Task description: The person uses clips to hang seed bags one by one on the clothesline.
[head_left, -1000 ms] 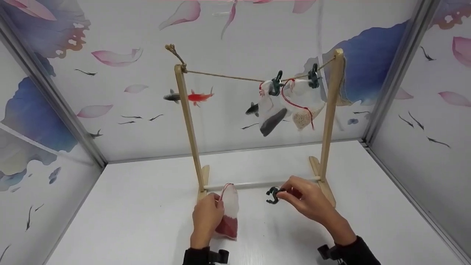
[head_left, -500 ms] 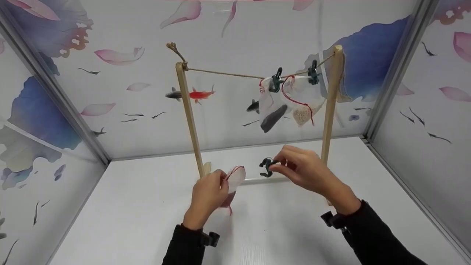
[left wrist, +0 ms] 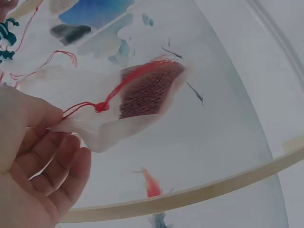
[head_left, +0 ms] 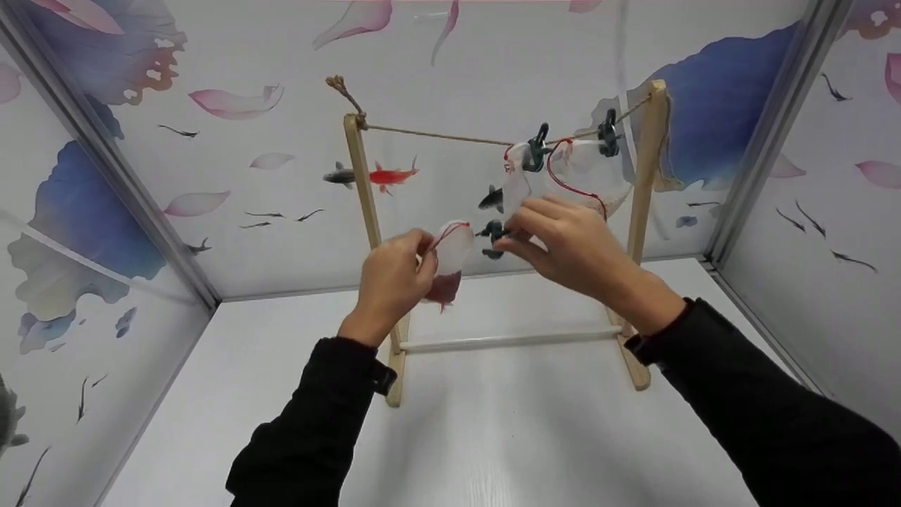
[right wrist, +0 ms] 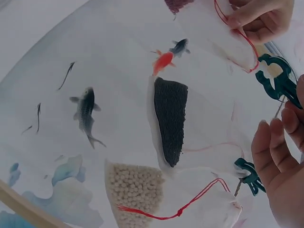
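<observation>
My left hand [head_left: 395, 278] pinches the upper end of a translucent drawstring pouch [head_left: 454, 246], which has dark red filling and a red cord. In the left wrist view the pouch [left wrist: 152, 90] stretches out from the thumb and fingertips. My right hand [head_left: 581, 246] holds a dark green spring clip [head_left: 495, 229] just right of the pouch, apart from it; the clip's jaws face the pouch. Above both hands runs a twine line [head_left: 436, 134]. From it hang a pouch with black filling [right wrist: 171, 118] and a pouch of pale beads [right wrist: 137, 190], each under a green clip.
A wooden stand carries the line between its left post [head_left: 364, 176] and right post [head_left: 644, 169]. A white crossbar [head_left: 507, 341] joins them near the white table [head_left: 479, 436]. Panels printed with fish and petals enclose the space.
Both hands have risen from near the table towards the twine line, carrying the pouch and the clip. They have come closer together. The two hanging pouches stay clipped.
</observation>
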The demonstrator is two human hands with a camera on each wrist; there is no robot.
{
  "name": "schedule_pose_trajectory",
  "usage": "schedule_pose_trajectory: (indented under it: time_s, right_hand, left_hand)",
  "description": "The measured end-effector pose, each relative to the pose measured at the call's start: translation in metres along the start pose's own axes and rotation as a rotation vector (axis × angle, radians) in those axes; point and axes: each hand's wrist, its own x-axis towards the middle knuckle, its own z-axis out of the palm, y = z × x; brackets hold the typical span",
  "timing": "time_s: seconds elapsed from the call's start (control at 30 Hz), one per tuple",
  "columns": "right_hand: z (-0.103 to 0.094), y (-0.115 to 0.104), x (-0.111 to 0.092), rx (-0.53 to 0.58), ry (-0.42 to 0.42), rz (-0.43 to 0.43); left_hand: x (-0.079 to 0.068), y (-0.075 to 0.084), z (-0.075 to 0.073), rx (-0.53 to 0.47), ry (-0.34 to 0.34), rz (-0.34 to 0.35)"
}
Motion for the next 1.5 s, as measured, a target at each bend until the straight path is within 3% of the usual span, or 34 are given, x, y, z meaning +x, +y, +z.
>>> schedule_pose_trajectory:
  time_s: [0.17, 0.33, 0.6, 0.77, 1.07, 1.5]
  right_hand:
    - [-0.009, 0.009, 0.027, -0.088, 0.061, -0.02]
    - [-0.011, 0.015, 0.056, -0.129, 0.111, -0.049]
    - [-0.015, 0.024, 0.092, -0.182, 0.069, -0.013]
    - [-0.023, 0.03, 0.102, -0.227, -0.009, 0.044]
    - [-0.024, 0.032, 0.11, -0.243, -0.105, 0.093]
    - [-0.012, 0.024, 0.128, -0.201, -0.143, 0.093]
  left_hand:
    - [0.022, 0.001, -0.012, 0.023, 0.07, 0.015]
    - [0.035, 0.001, -0.021, 0.049, 0.106, 0.0]
    - [0.053, 0.005, -0.03, 0.078, 0.109, -0.093]
    - [0.062, 0.008, -0.034, 0.084, 0.14, -0.116]
    - [0.071, 0.013, -0.036, 0.13, 0.138, -0.078]
    - [0.076, 0.016, -0.037, 0.162, 0.1, -0.073]
